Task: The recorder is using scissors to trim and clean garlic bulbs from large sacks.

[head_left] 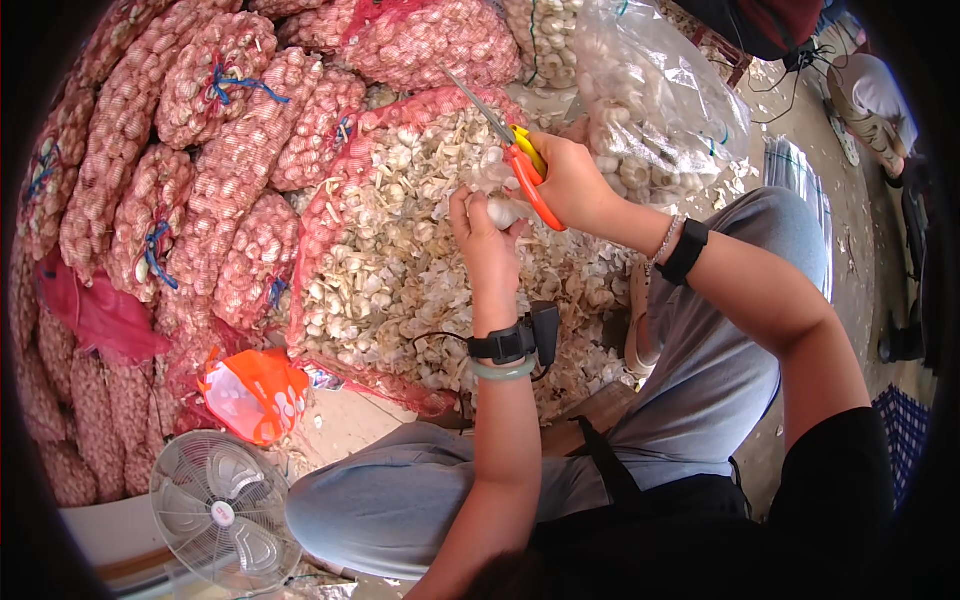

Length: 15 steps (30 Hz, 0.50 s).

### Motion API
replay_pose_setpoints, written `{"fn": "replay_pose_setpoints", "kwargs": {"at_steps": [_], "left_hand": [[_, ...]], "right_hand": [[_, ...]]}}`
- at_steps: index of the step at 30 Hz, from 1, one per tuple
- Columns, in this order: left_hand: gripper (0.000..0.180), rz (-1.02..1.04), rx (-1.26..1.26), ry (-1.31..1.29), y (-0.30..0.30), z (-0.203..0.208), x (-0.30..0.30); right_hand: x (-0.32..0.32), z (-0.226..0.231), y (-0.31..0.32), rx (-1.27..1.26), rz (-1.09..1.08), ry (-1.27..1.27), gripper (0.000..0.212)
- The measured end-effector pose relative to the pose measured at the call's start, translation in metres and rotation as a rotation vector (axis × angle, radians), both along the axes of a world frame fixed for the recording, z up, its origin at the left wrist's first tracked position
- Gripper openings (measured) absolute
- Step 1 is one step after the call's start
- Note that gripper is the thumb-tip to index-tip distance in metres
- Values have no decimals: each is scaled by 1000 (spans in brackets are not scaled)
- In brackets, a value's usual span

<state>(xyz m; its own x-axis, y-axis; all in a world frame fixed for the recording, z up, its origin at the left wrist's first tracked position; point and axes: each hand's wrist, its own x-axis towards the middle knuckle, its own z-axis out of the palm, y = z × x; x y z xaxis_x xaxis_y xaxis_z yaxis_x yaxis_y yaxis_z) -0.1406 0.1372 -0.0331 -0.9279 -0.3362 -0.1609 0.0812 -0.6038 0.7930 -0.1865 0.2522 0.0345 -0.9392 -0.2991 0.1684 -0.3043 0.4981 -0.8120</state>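
Note:
Between the fingers of my left hand (487,245) is a pale garlic bulb (505,211). My right hand (575,185), just right of it, is closed on scissors with orange and yellow handles (526,178). Their metal blades point up and left, away from the bulb, and look slightly parted. Below both hands spreads a heap of loose garlic (375,235), mixed with dry skins and trimmed stalks, on opened red netting. Part of the held bulb is hidden by my fingers.
Full red mesh sacks of garlic (215,190) are stacked at the left and back. A clear plastic bag (650,90) holding bulbs stands at far right of the heap. Near left are an orange-and-white bag (255,392) and a fan (222,513). Another person's leg (868,95) shows at right.

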Motion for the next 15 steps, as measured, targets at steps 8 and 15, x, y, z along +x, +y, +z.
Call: {"fn": "replay_pose_setpoints", "kwargs": {"at_steps": [8, 15], "left_hand": [[39, 33, 306, -16, -37, -14, -5], [38, -215, 321, -19, -38, -12, 1]], "right_hand": [[-1, -5, 7, 11, -31, 38, 27], [-9, -15, 6, 0, 128, -80, 41]]}}
